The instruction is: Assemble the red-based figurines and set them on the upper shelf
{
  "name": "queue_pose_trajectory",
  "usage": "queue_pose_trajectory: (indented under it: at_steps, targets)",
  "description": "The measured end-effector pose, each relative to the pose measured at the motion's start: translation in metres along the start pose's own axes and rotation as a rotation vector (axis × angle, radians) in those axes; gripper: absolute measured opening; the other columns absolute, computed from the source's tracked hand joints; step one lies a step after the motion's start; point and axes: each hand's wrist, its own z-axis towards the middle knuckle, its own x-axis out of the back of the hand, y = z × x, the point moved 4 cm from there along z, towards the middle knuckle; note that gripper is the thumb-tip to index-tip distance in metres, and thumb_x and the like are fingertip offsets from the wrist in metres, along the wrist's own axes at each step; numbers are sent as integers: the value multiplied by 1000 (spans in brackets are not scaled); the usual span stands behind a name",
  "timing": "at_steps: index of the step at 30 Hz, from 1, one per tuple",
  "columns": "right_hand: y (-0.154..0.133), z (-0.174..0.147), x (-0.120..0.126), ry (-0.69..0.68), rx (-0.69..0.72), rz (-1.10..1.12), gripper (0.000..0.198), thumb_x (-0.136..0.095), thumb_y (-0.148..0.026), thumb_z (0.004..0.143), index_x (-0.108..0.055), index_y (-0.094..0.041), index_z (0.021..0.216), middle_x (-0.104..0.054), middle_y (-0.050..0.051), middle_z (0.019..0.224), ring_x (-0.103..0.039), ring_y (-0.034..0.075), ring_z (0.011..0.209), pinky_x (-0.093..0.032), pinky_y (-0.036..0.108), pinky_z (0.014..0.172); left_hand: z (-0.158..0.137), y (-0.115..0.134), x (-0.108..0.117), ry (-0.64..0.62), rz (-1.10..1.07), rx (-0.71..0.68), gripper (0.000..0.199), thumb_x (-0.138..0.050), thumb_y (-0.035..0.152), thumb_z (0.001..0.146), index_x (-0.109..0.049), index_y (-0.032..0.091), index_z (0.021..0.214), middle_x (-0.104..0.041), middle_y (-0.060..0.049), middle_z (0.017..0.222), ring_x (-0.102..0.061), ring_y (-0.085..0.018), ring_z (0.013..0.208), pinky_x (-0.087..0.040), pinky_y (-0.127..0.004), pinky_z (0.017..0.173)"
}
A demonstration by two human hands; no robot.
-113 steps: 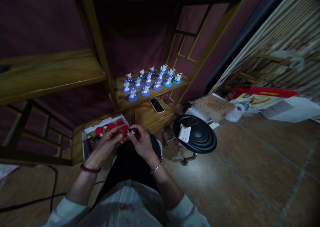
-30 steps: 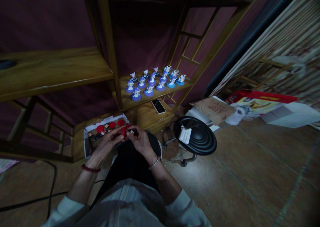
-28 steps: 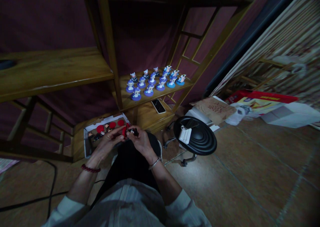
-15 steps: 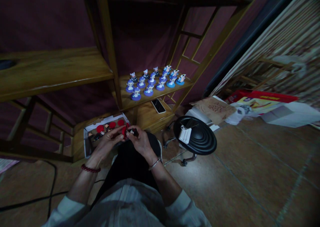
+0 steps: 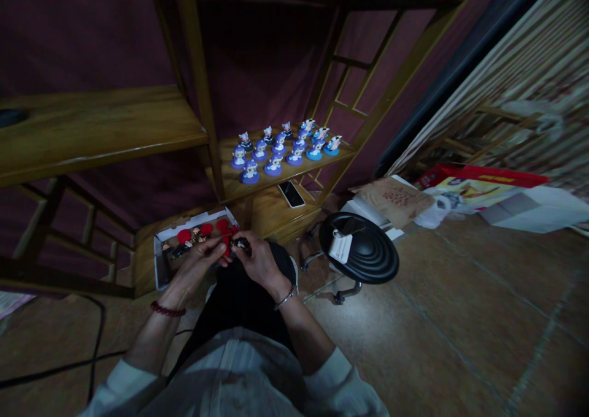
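Observation:
Above my lap, my left hand (image 5: 205, 259) pinches a red round base (image 5: 227, 245). Close against it, my right hand (image 5: 257, 260) grips a small dark figurine (image 5: 240, 243), its head turned to the right. The figurine and base touch or nearly touch; fingers hide where they meet. Just beyond my left hand lies an open white box (image 5: 159, 260) holding several dark figurines and red round bases (image 5: 184, 236). On the shelf above, several purple and blue figurines (image 5: 273, 164) stand in rows on round bases.
A phone (image 5: 291, 194) lies on the low wooden shelf (image 5: 262, 218). To the right stands a black round stool (image 5: 368, 251) with a white object (image 5: 341, 246) on it. Cardboard and bags (image 5: 396, 199) lie beyond it. A black cable (image 5: 99, 337) runs over the floor at left.
The fingers of both hands have shifted slightly around the red base and the dark figurine. Everything on the shelves looks the same.

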Motion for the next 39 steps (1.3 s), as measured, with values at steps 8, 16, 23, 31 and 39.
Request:
queue_pose_trajectory:
  at_steps: [8,16,23,31,39]
  targets:
    - [-1,0,-2,-49,43,-74,17,-54,-14,80,-58,-21,96,-60,3,91,-57,16,88,-45,29,82,1,-6,2,-20,11,15,41,-70,49,65,-67,13,84,-65,-3,62,-58,-12,56,-45,-23,56]
    - [-2,1,-1,0,-11,-19,18,-55,-15,78,-59,-19,95,-63,4,93,-59,16,86,-46,29,81,1,-3,0,35,-78,-1,44,-77,41,59,-69,15,94,-66,-1,67,-57,-11,59,-47,-23,61]
    - [3,-1,-3,35,-40,13,17,-56,-17,77,-59,-20,94,-63,4,91,-60,16,82,-47,29,78,3,-8,4,65,-79,-6,50,-78,33,60,-67,19,106,-69,-3,84,-60,-11,64,-49,-27,70]
    - [4,-1,-5,34,-121,98,16,-55,-21,78,-60,-19,93,-64,2,83,-61,16,77,-49,27,71,1,-8,6,53,-49,-13,57,-78,32,59,-64,21,113,-69,-6,100,-63,-16,80,-50,-32,80]
    - [4,-1,-4,58,-133,110,16,-56,-23,78,-59,-20,93,-64,3,88,-61,16,80,-49,27,73,0,-2,2,30,-59,-32,58,-77,32,60,-63,20,114,-67,-7,106,-62,-21,93,-49,-34,85]
